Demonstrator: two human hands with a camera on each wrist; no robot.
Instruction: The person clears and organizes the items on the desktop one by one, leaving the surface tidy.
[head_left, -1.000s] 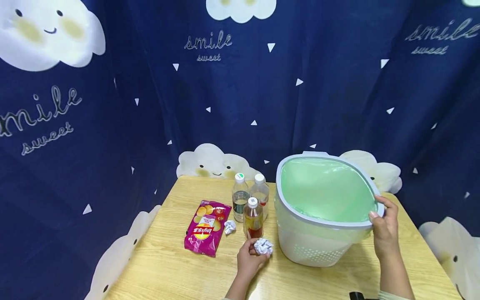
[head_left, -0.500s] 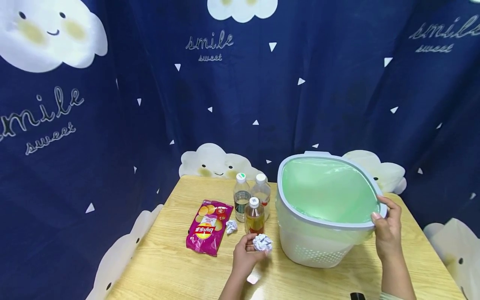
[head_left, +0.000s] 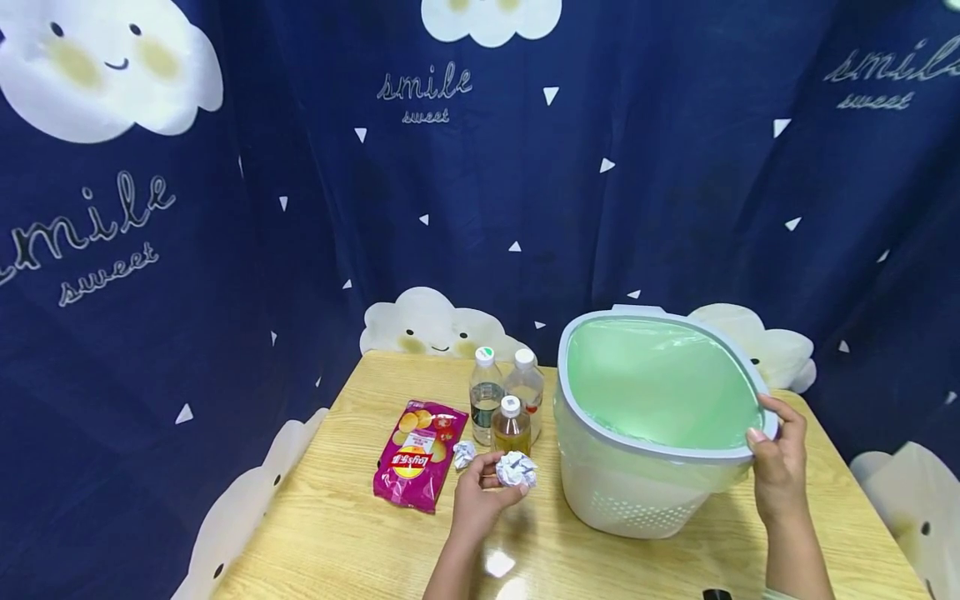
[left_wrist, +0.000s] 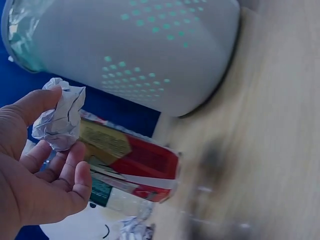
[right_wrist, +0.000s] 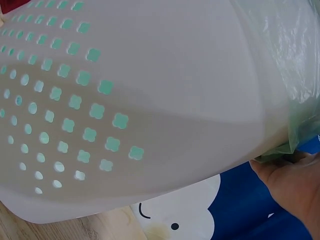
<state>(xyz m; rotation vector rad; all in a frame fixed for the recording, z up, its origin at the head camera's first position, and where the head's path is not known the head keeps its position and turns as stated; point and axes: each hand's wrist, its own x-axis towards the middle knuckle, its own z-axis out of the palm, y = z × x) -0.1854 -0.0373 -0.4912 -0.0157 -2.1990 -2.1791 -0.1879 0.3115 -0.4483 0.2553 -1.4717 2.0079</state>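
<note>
A crumpled white paper ball [head_left: 516,469] is pinched between the thumb and fingers of my left hand [head_left: 477,502], raised over the table in front of the bottles. In the left wrist view the same paper ball [left_wrist: 61,115] shows between thumb and fingertips. My right hand [head_left: 780,462] grips the rim of a white trash bin [head_left: 637,492] at its right side, thumb outside the bin. A green bag [head_left: 660,379] lines the bin, folded over the rim. In the right wrist view, part of my right hand [right_wrist: 295,187] shows under the bag's edge.
Just behind my left hand stands a bottle of amber drink [head_left: 512,429], with two clear bottles [head_left: 486,400] behind it. A second paper ball [head_left: 464,454] and a purple chip bag [head_left: 420,456] lie to the left on the wooden table [head_left: 330,517]. A dark blue curtain [head_left: 465,208] hangs behind.
My left hand has lifted the paper ball up off the table area and a little to the left. My right hand stays on the bin's rim. The head view has shifted slightly.
</note>
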